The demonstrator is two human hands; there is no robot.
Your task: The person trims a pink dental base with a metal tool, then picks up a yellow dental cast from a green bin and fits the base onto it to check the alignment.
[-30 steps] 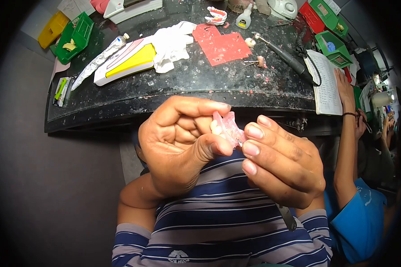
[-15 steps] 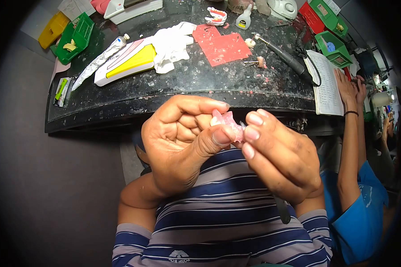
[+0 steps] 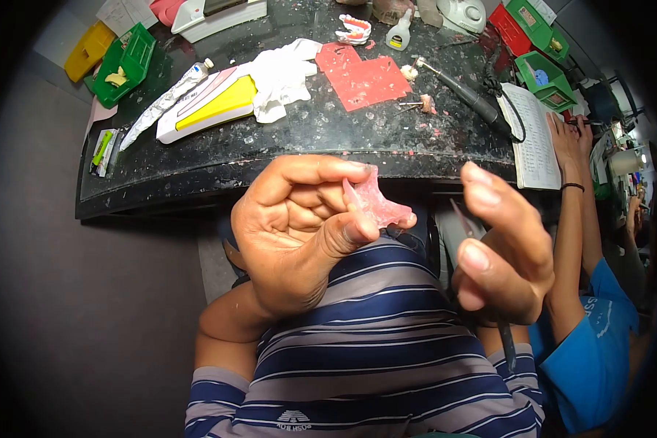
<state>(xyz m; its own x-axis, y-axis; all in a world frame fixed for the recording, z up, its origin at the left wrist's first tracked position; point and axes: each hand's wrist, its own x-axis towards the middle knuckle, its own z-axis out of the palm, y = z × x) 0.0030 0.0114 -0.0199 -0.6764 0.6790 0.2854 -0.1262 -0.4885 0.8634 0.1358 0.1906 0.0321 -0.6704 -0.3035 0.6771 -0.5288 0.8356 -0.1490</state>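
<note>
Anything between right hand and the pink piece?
Nothing visible blocks it. Only the thin tool held in the right hand juts into the gap before the pink piece in the left hand.

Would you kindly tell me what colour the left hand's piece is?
The piece is pink, seen best in the head view.

The denture piece (image 3: pixel 374 202) is left of the tool (image 3: pixel 509 346), both before a bench (image 3: pixel 310 139) with cloth (image 3: pixel 285 79) left of handpiece (image 3: pixel 470 96).

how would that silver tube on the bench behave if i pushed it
The silver tube would probably bend and hold creases, since its foil-like body looks crumpled. It seems unlikely to roll far, being squeezed thin toward its tail.
</note>
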